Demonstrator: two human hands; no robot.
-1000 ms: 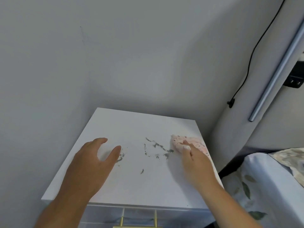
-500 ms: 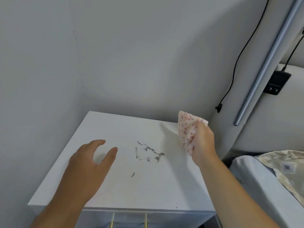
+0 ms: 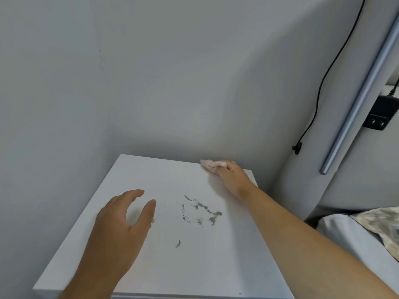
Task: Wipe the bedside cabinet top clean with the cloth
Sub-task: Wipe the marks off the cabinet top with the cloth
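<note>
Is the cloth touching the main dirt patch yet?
Apart. The head view shows the cloth under the right hand at the back edge, with bare white top between it and the dirt.

Pink speckled cloth bunched at dirt-streaked white cabinet top's far-right corner.

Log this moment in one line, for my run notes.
right hand: cloth at back edge | left hand: open | dirt: unwiped
</note>
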